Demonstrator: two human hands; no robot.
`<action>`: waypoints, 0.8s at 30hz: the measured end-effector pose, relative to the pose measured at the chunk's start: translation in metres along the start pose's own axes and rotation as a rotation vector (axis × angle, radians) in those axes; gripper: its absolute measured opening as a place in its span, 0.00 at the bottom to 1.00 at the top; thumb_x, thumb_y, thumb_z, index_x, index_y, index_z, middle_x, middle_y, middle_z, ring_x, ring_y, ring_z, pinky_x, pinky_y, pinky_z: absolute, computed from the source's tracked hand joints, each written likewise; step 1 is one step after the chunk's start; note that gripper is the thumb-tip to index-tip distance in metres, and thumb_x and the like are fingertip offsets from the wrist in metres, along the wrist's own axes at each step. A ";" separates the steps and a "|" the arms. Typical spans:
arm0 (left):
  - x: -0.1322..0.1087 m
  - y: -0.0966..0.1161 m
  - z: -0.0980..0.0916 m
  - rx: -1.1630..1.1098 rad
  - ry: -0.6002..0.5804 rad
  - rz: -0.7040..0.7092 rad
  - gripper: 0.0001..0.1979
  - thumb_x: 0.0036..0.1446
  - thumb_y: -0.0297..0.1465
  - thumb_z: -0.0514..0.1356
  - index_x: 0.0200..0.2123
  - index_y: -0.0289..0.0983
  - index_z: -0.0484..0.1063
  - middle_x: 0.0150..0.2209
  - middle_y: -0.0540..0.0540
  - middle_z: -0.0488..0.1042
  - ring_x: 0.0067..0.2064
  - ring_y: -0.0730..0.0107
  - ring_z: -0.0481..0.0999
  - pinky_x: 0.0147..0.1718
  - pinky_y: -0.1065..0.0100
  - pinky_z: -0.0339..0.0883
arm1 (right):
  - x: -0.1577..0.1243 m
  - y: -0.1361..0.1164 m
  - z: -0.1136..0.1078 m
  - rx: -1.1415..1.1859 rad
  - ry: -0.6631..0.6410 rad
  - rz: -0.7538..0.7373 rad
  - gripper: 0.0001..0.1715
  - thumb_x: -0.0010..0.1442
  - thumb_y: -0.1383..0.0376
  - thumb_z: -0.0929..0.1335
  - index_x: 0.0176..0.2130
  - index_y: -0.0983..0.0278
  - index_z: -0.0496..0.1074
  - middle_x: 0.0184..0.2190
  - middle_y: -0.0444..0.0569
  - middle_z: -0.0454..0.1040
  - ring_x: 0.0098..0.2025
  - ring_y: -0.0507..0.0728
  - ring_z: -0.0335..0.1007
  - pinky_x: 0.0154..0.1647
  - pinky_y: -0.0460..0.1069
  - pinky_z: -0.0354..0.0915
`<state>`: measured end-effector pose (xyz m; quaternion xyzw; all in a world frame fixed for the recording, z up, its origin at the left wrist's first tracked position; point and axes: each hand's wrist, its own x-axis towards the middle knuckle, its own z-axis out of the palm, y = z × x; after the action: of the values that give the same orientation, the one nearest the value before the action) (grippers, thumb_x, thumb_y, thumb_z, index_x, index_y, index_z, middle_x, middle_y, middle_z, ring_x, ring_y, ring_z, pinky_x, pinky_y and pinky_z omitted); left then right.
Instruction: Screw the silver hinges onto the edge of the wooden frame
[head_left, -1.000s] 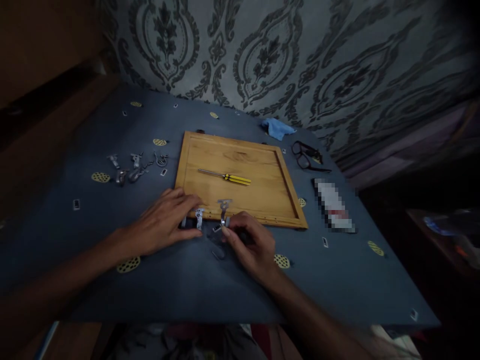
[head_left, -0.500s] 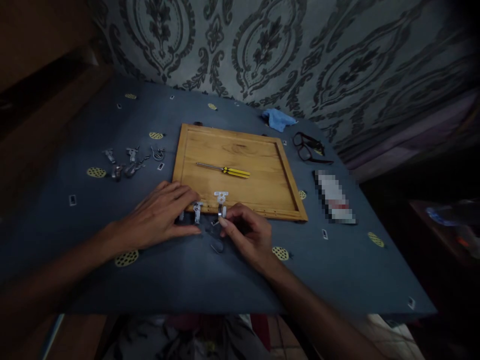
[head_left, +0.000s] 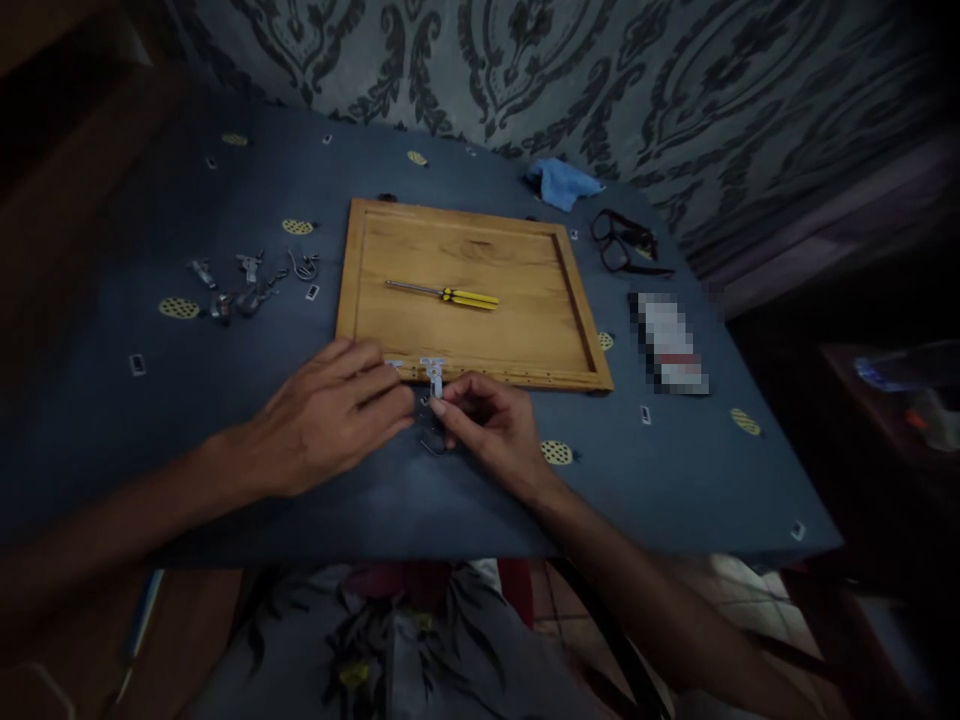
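Observation:
My left hand (head_left: 330, 415) lies palm down on the blue tablecloth, fingers stretched over the near edge of a wooden tray (head_left: 360, 290) and covering a small metal bracket there. My right hand (head_left: 487, 425) is pinched on a second small metal bracket (head_left: 433, 375) that hooks over the same edge of the tray. Inside the tray lies a yellow-handled screwdriver (head_left: 446, 294). A dark metal clip (head_left: 430, 441) rests on the cloth between my hands.
Several loose metal hooks and brackets (head_left: 244, 285) lie at the left. Black glasses (head_left: 622, 243), a blue cloth (head_left: 559, 182) and a blurred white packet (head_left: 670, 342) sit at the right. A patterned wall stands behind, and the table edge (head_left: 465, 553) is near me.
My left hand slid right and now covers the left bracket. The view has tilted down, so the table sits higher in the picture. My right hand keeps its pinch.

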<state>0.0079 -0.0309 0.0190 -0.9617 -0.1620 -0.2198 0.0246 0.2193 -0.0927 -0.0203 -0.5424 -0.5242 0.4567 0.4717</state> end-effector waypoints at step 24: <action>0.001 -0.023 -0.022 -1.068 -0.027 -0.654 0.09 0.62 0.33 0.65 0.44 0.36 0.76 0.37 0.50 0.81 0.37 0.71 0.79 0.36 0.73 0.72 | -0.008 -0.022 0.019 -0.172 -0.161 -0.435 0.01 0.67 0.66 0.71 0.39 0.62 0.75 0.26 0.39 0.72 0.25 0.47 0.67 0.28 0.43 0.64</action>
<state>-0.0075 -0.0113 0.0388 -0.7446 -0.3161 -0.2544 -0.5300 0.1967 -0.1003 -0.0009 -0.4167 -0.7016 0.3396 0.4676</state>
